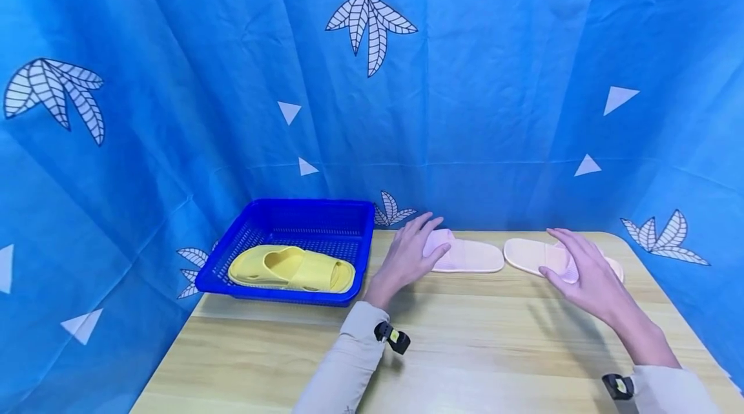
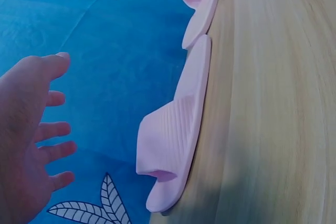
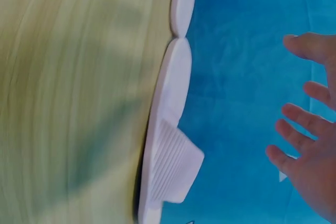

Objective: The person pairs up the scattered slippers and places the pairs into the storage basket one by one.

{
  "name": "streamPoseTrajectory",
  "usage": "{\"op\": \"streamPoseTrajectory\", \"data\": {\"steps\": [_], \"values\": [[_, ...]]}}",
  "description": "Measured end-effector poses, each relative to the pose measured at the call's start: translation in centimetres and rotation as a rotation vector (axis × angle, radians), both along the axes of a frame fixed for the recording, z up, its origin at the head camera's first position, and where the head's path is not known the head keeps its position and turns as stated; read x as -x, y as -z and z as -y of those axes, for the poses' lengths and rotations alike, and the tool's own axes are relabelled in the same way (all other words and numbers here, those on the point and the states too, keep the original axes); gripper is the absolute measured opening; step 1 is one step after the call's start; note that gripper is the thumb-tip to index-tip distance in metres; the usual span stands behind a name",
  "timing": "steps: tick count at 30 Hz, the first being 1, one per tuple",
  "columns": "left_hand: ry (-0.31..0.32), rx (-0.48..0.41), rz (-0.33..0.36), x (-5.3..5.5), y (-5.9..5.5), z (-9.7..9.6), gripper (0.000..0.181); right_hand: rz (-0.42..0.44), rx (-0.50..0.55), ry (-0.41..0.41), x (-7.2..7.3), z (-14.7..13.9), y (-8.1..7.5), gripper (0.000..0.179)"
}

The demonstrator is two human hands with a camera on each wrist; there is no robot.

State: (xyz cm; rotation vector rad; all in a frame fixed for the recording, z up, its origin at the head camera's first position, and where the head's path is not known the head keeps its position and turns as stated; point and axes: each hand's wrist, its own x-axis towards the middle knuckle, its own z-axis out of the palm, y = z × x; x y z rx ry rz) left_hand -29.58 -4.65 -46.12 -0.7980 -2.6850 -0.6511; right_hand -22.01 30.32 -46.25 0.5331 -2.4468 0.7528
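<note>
Two pale pink slide slippers lie end to end along the table's far edge, their ends meeting. The left pink slipper (image 1: 473,256) has its ribbed strap (image 2: 165,135) toward the left; the right pink slipper (image 1: 526,255) has its strap (image 3: 176,163) toward the right. Over the left slipper's strap end hovers my left hand (image 1: 409,252), fingers spread and holding nothing. My right hand (image 1: 593,278) is likewise spread above the right slipper, partly covering it in the head view. Both wrist views show the palms apart from the slippers.
A blue plastic basket (image 1: 363,259) stands at the table's back left, with a yellow slipper (image 1: 290,269) in it. The wooden table (image 1: 465,349) runs back to a blue patterned curtain (image 1: 494,110), which also hangs on both sides.
</note>
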Motion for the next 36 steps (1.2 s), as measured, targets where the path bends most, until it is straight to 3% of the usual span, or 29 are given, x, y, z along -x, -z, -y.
{"op": "streamPoseTrajectory", "data": {"steps": [11,17,21,28,36], "values": [[-0.016,0.096,0.090,1.4,1.3,-1.2,0.074,0.052,-0.058,0.007,1.2,-2.5,1.7,0.081],[-0.007,0.083,0.093,2.1,2.7,-1.4,0.080,0.056,-0.087,-0.013,2.0,-3.7,2.7,0.093],[0.004,0.084,0.084,2.6,3.2,-1.5,0.083,0.093,-0.095,-0.010,2.6,-4.6,3.3,0.098],[-0.024,0.101,0.129,3.5,3.9,-1.3,0.091,0.214,-0.106,0.006,3.4,-5.6,3.5,0.105],[-0.006,0.100,0.203,4.1,4.9,-1.7,0.109,0.266,-0.120,0.016,4.3,-6.6,4.0,0.110]]}}
